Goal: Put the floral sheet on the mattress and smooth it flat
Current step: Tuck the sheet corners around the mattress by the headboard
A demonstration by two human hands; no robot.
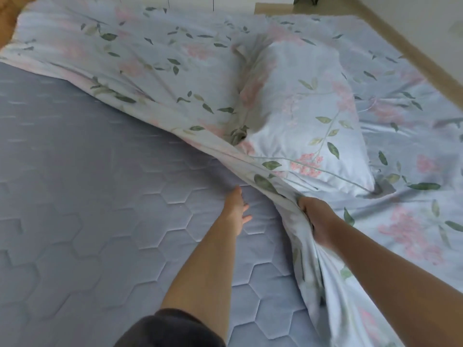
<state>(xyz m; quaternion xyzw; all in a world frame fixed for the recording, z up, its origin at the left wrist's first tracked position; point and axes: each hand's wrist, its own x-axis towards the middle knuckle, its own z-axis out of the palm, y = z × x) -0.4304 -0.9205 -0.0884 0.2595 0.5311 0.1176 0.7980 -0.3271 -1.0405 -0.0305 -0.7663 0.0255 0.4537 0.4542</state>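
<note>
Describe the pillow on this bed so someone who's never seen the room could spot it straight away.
Start at the grey quilted mattress, then follow the floral sheet covering its right side. The pillow lies on that sheet, just beyond the right hand. Same floral print, but it is the one puffed, cornered shape.

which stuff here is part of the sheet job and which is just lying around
Part of the job:
floral sheet
mattress
right hand, gripping the sheet's bunched edge
left hand, open over the bare mattress

Just lying about:
floral pillow, resting on the sheet
</note>
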